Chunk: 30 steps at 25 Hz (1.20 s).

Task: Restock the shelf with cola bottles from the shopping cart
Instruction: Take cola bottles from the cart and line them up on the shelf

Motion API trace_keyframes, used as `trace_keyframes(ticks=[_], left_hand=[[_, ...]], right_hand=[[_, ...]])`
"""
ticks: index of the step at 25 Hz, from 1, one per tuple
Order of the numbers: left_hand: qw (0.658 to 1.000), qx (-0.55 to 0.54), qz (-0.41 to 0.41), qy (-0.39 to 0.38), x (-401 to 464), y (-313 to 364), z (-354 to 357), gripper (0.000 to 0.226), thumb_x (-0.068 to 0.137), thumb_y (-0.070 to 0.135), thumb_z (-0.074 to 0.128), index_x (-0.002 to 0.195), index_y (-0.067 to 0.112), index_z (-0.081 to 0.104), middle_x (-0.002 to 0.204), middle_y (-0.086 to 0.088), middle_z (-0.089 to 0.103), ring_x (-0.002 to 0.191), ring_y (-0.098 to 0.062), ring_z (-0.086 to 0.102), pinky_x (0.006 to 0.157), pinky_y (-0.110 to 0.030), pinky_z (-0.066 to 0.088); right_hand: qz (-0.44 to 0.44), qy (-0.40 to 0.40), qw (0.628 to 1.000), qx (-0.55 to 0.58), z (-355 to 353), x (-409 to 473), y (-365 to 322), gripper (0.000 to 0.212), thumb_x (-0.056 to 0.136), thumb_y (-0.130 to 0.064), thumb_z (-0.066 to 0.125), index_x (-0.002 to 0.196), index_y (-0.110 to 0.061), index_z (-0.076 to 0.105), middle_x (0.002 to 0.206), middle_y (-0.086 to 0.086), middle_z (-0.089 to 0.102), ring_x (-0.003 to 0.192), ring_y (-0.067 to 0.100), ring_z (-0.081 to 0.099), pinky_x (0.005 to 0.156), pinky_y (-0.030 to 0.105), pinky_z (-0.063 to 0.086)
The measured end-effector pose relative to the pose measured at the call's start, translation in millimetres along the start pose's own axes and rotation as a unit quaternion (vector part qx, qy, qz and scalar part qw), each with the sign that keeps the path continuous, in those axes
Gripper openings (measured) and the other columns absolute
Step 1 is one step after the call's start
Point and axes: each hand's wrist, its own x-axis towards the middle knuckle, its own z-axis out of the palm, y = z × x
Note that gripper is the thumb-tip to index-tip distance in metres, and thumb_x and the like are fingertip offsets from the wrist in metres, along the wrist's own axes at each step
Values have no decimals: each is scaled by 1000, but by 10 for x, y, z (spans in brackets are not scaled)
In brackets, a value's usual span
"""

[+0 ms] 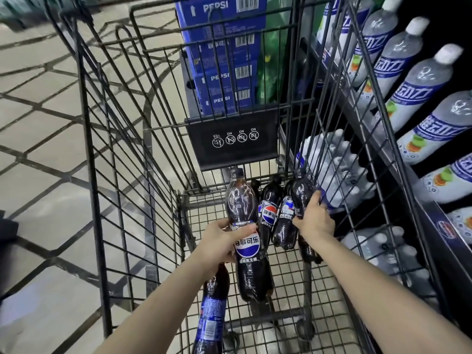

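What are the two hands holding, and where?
Left hand grips a cola bottle around its middle; right hand grips another cola bottle around its side.

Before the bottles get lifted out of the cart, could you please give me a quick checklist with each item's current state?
1. Left hand grips the raised cola bottle at its label: ok.
2. Right hand curled round the far-right cola bottle: ok.
3. Caps on both held bottles: cannot tell.
4. Lift path over the cart's right wall: ok.
5. Free cola slot on the shelf: cannot tell; only white bottles show.
6. Loose bottles remaining in cart: ok.
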Motion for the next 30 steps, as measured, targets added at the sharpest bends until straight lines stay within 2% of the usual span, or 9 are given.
trace_keyframes(ticks=[10, 13, 15, 19, 22, 24, 27, 29, 30], left_hand=[[1000, 8, 5, -19, -394, 223, -47, 46, 75, 27, 77, 114, 9, 59, 92, -9, 75, 80, -25, 73, 56, -31, 54], [999, 24, 17, -26, -666, 388, -7, 52, 69, 32, 79, 112, 11, 60, 92, -7, 76, 83, -26, 73, 65, -37, 56], [999, 25, 23, -26, -869, 479, 18, 52, 62, 35, 79, 106, 14, 61, 91, -6, 76, 84, -28, 72, 68, -39, 56], [998, 27, 46, -39, -1358, 596, 38, 32, 73, 26, 76, 98, 15, 58, 87, -5, 76, 75, -25, 70, 47, -25, 52], [995, 45, 54, -63, -1734, 651, 61, 28, 80, 25, 71, 98, 16, 52, 75, 3, 76, 66, -18, 69, 49, -26, 50], [994, 56, 65, -74, -2024, 658, 88, 47, 79, 31, 74, 112, 13, 46, 79, -2, 75, 62, -14, 69, 48, -26, 48], [987, 98, 90, -85, -2451, 593, 144, 104, 56, 52, 85, 136, 5, 39, 121, -21, 62, 103, -40, 63, 46, -24, 48], [982, 113, 106, -104, -2756, 546, 194, 92, 58, 48, 84, 130, 4, 46, 110, -14, 69, 85, -29, 68, 45, -25, 48], [980, 116, 115, -115, -2921, 532, 235, 80, 65, 42, 81, 126, 3, 48, 95, -6, 74, 71, -20, 69, 46, -26, 49]], right_hand=[[-40, -27, 978, 205, -590, -483, 48, 88, 72, -31, 79, 140, -20, 25, 109, 8, 65, 84, 25, 63, 63, 27, 47], [-74, -45, 965, 249, -916, -803, 3, 96, 69, -39, 81, 144, -21, 22, 124, 5, 60, 101, 21, 61, 89, 34, 51], [-95, -63, 952, 285, -1176, -1064, -14, 100, 71, -37, 80, 148, -20, 18, 130, 1, 56, 105, 16, 56, 102, 33, 41], [-136, -77, 938, 308, -1610, -1672, 43, 106, 65, -49, 80, 147, -23, 19, 133, -5, 53, 120, 18, 53, 108, 39, 39], [-171, -86, 930, 314, -1798, -2077, 181, 116, 47, -69, 74, 144, -31, 22, 135, -7, 54, 117, 15, 57, 102, 44, 46], [-184, -80, 925, 321, -1936, -2413, 303, 116, 53, -65, 77, 147, -30, 19, 142, -10, 46, 124, 14, 51, 107, 42, 41], [-193, -61, 917, 343, -2136, -3013, 500, 97, 69, -45, 79, 145, -28, 22, 129, -20, 46, 117, 7, 49, 107, 29, 36], [-198, -56, 906, 369, -2258, -3418, 670, 83, 75, -36, 78, 140, -31, 26, 116, -25, 46, 107, 0, 45, 102, 21, 32], [-198, -46, 905, 374, -2295, -3577, 751, 88, 74, -37, 78, 143, -30, 24, 123, -24, 44, 112, 1, 45, 105, 23, 31]])
